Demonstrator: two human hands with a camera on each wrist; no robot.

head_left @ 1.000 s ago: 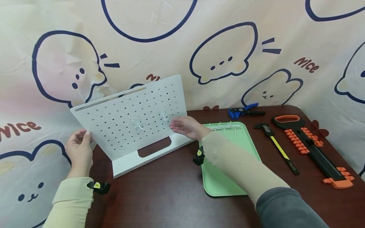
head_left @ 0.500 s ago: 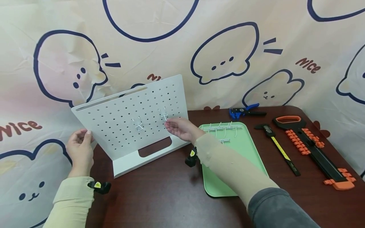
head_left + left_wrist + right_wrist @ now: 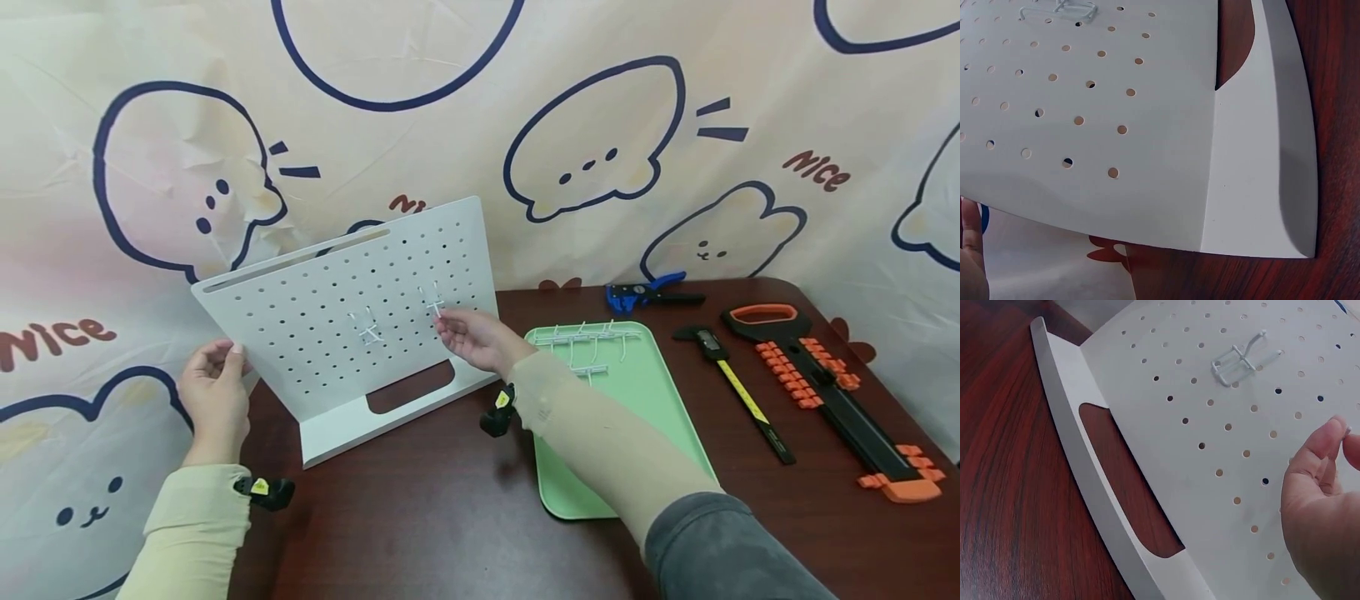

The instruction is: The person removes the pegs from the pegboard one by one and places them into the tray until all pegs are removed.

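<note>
A white pegboard stands tilted back on its folded base on the brown table. At its left edge my left hand grips the board, the thumb by the rim; in the left wrist view only a bit of the fingers shows past the edge. My right hand pinches the lower end of a white wire hook seated on the board's right half. In the right wrist view the fingertips hide most of that hook. A second white hook sits on the board, left of it.
Right of the board lies a green tray with several white hooks. Beyond are a blue-and-black wire stripper, a yellow-and-black caliper and a black-and-orange tool. A printed cloth hangs behind the table.
My right hand has moved a little left onto the right-hand hook and pinches its lower end. The left hand keeps its place at the board's edge.
</note>
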